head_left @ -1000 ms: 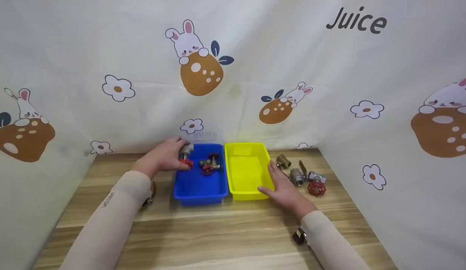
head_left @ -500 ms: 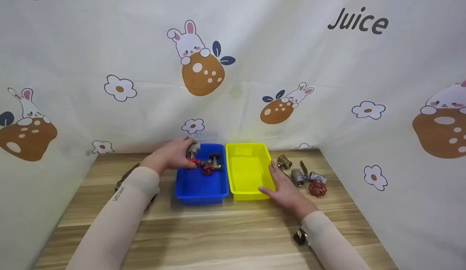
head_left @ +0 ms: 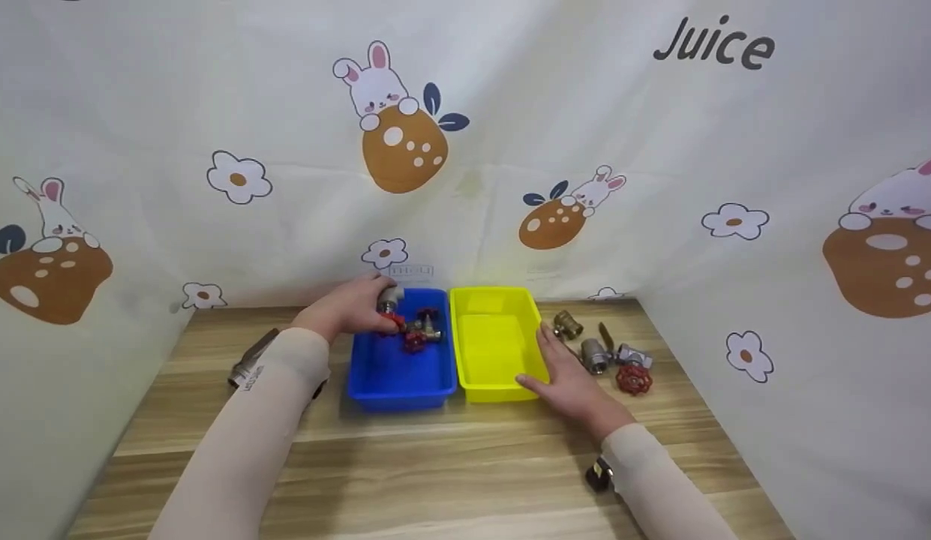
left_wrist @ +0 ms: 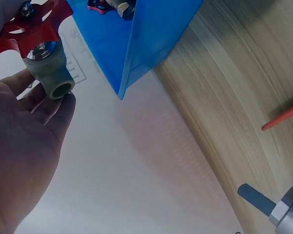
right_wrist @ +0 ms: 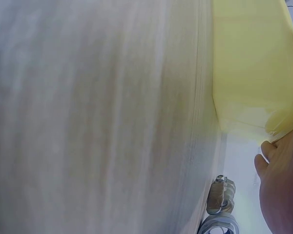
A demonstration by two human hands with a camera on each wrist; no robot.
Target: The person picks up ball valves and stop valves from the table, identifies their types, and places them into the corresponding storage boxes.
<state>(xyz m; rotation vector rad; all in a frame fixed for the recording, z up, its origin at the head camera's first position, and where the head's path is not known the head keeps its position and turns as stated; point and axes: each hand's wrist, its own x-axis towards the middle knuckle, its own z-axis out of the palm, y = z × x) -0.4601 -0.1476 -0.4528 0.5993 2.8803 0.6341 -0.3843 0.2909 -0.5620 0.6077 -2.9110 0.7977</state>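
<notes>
My left hand (head_left: 345,306) grips a gate valve (head_left: 391,300) with a red handwheel and a grey body, above the back left part of the blue bin (head_left: 401,377). In the left wrist view, the fingers curl round the valve's grey body (left_wrist: 52,73) and its open pipe end shows. Several valve pieces with red handwheels (head_left: 414,341) lie inside the blue bin. At the yellow bin (head_left: 495,345), my right hand (head_left: 574,381) rests along the right rim, fingers straight and thumb over the edge. No valve shows inside that bin.
Right of the yellow bin lie a brass fitting (head_left: 568,324), a grey valve (head_left: 594,356) and a red-wheeled valve (head_left: 634,377). A lever-handled valve (head_left: 246,369) sits left, partly behind my sleeve. One black object (head_left: 599,475) lies by my right sleeve. A printed curtain (head_left: 465,150) stands behind.
My left hand has moved a little to the right with the gate valve, further over the blue bin. The lever-handled valve on the left has come out from behind my sleeve. My right hand stays put.
</notes>
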